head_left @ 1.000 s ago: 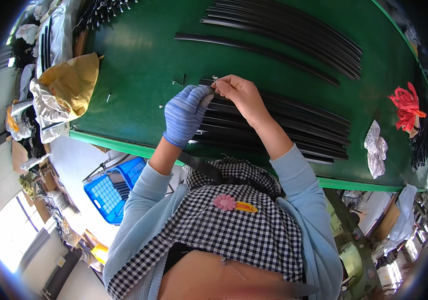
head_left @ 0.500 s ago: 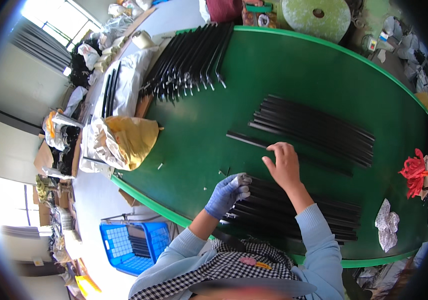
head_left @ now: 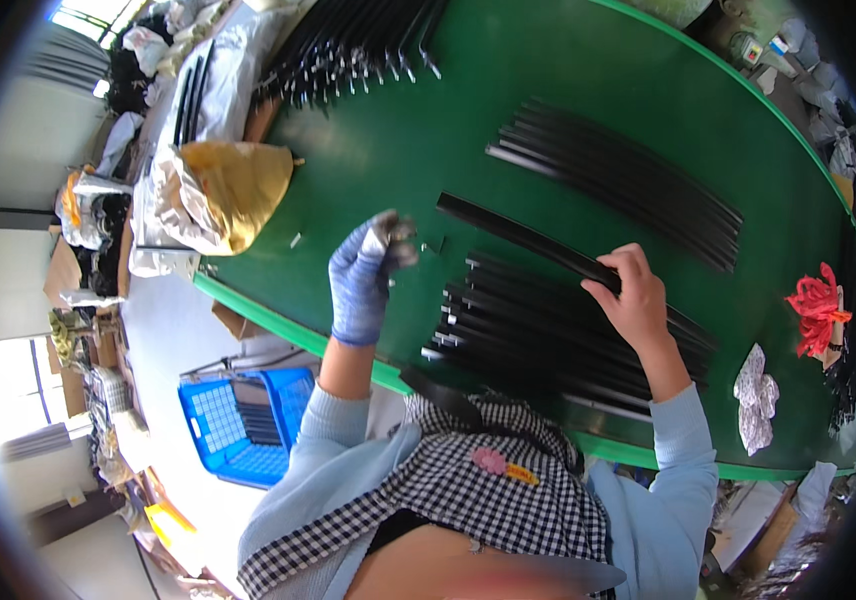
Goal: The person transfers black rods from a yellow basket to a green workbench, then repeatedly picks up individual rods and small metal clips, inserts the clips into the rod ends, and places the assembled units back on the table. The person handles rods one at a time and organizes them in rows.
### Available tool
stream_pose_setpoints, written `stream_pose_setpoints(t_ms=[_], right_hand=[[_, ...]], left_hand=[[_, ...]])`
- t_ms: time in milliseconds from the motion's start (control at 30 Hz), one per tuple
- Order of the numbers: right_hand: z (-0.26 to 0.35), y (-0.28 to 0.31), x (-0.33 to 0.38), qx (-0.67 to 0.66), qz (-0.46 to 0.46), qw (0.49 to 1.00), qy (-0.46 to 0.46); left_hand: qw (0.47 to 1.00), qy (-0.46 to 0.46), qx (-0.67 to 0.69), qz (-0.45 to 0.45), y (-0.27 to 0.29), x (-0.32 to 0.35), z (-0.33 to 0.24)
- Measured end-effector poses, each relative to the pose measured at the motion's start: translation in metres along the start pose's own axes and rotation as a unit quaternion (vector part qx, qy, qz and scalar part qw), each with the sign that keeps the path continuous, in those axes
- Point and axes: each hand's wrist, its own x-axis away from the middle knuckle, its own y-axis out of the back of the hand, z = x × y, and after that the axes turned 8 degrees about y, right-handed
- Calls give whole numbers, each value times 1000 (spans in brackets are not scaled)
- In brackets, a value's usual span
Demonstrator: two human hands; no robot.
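My bare right hand (head_left: 636, 300) is closed around a black tube (head_left: 513, 231), gripping it toward its right end. The tube slants across the green tabletop (head_left: 368, 160), its free end pointing far left. In a blue glove with greyish fingertips, my left hand (head_left: 368, 275) is raised near that free end, apart from it. Its fingers are curled together; whatever they may hold is too small and blurred to name. Below the held tube lies a near row of black tubes (head_left: 538, 335), with light metal bits at their left ends. A farther row of black tubes (head_left: 618, 185) lies beyond.
Black rods with bent metal ends (head_left: 358, 50) are piled at the far left. A yellowish sack (head_left: 248, 195) stands on the left edge. Small metal pieces (head_left: 434, 244) lie near my left hand. Red cloth (head_left: 816, 308) and a patterned cloth (head_left: 754, 400) lie right; a blue crate (head_left: 238, 425) stands below left.
My right hand has moved right along the tube and now grips it. My left hand has drawn away leftward from the near row. The whole view has shifted, so the table sits higher.
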Motion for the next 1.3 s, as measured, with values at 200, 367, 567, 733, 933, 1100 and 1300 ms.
stream_pose_setpoints(t_ms=[200,367,567,733,933,1100,1300], right_hand=[[37,18,47,-40,1,999,-17],[50,16,64,-89,-34,995,-39],[57,23,73,-105,-37,994,-18],[65,31,81,-131,-30,991,24],[73,36,93,-145,-31,989,1],[78,41,100,-160,-6,987,-33],[80,38,112,-180,13,980,-80]], left_hand=[[997,-5,-26,79,-22,19,-17],[995,-10,-25,95,-21,24,-22],[973,6,-80,216,-21,32,-32],[873,99,107,466,-19,23,-16],[846,155,209,465,-34,37,-6],[883,237,170,368,-31,50,-15],[832,340,247,361,-37,54,-15]])
